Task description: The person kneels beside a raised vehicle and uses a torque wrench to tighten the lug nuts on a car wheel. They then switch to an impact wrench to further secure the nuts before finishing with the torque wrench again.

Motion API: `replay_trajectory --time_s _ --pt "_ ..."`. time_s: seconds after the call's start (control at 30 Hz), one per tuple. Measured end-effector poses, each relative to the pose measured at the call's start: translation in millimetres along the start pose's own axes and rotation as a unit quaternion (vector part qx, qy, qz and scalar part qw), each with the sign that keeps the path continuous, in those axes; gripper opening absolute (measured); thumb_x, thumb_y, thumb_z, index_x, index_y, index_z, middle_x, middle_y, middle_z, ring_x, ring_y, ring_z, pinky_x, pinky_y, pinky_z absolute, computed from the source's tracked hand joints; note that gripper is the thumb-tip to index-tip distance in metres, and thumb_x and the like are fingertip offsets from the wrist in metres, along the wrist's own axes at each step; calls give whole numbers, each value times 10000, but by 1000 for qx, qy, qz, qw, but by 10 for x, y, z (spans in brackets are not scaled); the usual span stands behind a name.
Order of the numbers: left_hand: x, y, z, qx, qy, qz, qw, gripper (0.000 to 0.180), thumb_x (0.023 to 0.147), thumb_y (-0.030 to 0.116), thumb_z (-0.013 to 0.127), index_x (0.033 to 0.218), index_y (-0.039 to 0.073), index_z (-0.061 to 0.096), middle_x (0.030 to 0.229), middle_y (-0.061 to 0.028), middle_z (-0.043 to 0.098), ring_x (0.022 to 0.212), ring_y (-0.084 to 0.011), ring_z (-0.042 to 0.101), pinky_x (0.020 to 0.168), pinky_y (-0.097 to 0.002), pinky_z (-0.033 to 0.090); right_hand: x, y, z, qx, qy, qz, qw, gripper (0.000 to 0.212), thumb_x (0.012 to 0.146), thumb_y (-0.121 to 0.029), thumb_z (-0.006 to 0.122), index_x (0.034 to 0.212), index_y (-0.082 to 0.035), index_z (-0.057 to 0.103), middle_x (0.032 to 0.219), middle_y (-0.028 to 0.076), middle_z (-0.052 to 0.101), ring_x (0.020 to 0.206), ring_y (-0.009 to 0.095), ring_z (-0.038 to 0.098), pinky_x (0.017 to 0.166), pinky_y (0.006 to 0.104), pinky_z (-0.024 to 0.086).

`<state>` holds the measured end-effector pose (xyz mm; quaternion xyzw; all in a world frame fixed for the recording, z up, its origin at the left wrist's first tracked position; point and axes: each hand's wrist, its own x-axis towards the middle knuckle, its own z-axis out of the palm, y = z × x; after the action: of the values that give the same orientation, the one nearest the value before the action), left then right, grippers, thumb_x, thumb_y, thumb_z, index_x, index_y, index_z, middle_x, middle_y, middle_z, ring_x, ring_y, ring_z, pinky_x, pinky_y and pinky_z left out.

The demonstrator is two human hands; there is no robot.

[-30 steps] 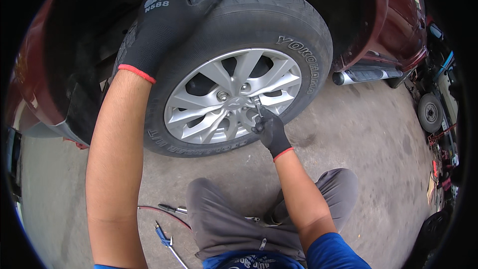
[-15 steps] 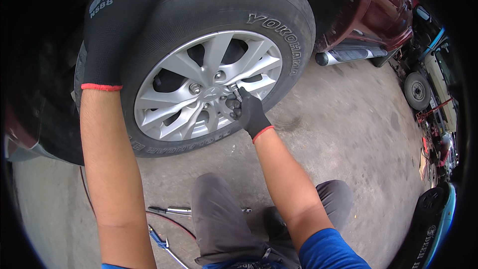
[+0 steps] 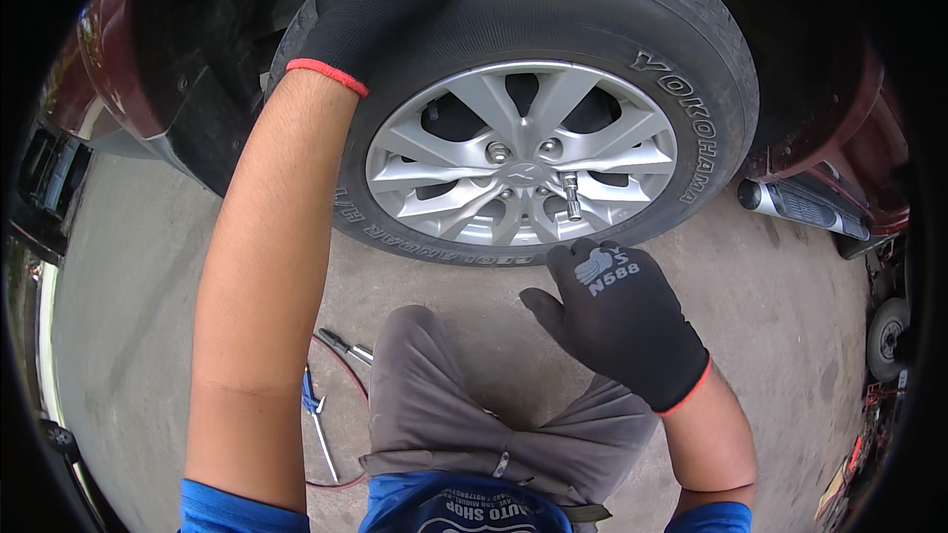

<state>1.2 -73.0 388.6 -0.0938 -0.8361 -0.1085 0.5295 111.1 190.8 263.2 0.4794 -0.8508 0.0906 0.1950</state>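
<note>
The wheel's black tire point(image 3: 583, 15) fills the upper middle of the frame, its silver alloy rim point(image 3: 489, 104) facing the camera. A chrome socket-like tool point(image 3: 572, 199) sits on the rim just right of the hub, pointing down, with neither hand on it. At the top edge, the black-gloved left hand point(image 3: 395, 0) lies against the tire; its fingertips are cut off, so I cannot tell how its grip stands. Below the rim, right of centre, the gloved right hand point(image 3: 627, 311) shows its back, its grip apart, thumb held away from the fingers. At lower left on the concrete floor point(image 3: 780, 336) lie a blue air gun point(image 3: 311, 400), a red hose point(image 3: 346, 367) and a black-handled tool point(image 3: 341, 343). A side step point(image 3: 810, 212) shows at right, under dark red bodywork point(image 3: 859, 158).
</note>
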Motion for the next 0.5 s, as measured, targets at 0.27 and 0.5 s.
replay_trajectory --time_s 0.27,0.5 --pt "16 46 21 -56 -6 -10 998 426 920 418 736 1013 4 701 982 -217 714 941 -371 695 826 -450 540 169 -728 -802 68 -178 -199 961 266 935 -287 651 926 -21 656 758 108 642 666 278 653 590 421 502" --pt "6 39 32 -53 9 -16 998 418 926 414 729 1010 5 708 991 -228 711 948 -376 690 835 -461 535 -132 -822 -834 41 -174 -232 956 267 941 -288 643 926 -21 655 759 109 642 666 277 654 590 419 502"
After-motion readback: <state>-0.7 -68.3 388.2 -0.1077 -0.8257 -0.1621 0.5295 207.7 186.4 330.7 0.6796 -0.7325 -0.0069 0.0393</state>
